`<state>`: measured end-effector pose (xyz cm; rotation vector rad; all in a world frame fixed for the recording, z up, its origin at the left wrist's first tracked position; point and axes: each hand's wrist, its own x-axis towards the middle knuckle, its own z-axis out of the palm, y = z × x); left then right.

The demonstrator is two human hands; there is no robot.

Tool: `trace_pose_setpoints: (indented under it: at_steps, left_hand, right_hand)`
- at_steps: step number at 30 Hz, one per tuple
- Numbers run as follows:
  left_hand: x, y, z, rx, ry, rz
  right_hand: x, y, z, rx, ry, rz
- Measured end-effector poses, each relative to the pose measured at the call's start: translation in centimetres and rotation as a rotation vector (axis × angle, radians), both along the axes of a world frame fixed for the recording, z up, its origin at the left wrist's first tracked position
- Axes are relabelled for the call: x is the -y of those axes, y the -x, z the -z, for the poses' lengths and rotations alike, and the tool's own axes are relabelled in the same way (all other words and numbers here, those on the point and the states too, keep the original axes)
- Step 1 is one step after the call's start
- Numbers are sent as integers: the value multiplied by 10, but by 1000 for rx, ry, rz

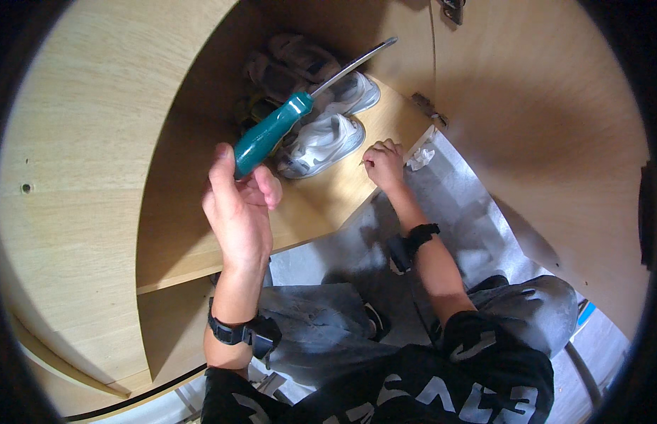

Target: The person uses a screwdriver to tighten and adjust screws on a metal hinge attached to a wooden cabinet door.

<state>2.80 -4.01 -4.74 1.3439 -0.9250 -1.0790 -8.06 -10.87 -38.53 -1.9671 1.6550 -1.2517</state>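
My left hand [238,208] is closed around the butt of a screwdriver [268,134] with a teal handle. Its metal shaft points up and to the right, across the view of the shoes in the wooden cabinet. My right hand [385,168] is over the front edge of the cabinet shelf [342,191], its fingers pinched together. Something tiny may stick out at the fingertips, too small to name. Closest to both hands is a white and grey sneaker [321,147] on the shelf.
More shoes [289,67] sit deeper in the cabinet, partly in shadow. At right stands an opened wooden door [540,127], with a metal hinge [429,109] by the shelf. Crumpled white paper [420,160] lies near my right hand. A pale wooden panel [81,141] fills the left side.
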Motion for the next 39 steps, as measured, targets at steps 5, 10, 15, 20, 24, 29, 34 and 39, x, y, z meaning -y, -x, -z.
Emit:
trace_pose_setpoints:
  at_steps: [5,10,15,20,24,29,34,39]
  left_hand:
    - [1,0,1,5,7,-17]
    - [4,0,1,23,7,-11]
    - [6,7,2,55,10,5]
    - [4,2,11,-12,28,-95]
    - [5,4,10,-143,147,-14]
    - [9,12,11,-181,100,-44]
    - [7,14,14,-152,90,-31]
    - [8,11,10,-149,112,-25]
  right_hand:
    - [0,-3,-3,-75,-90,-24]
    - [3,-7,-6,-52,-52,-15]
    - [3,-2,-8,-33,-69,10]
    - [20,20,-58,470,159,256]
    - [24,74,-185,768,475,273]
    - [17,83,-258,1052,487,212]
    - [16,83,-260,1128,443,126]
    - [16,82,-263,1134,451,55]
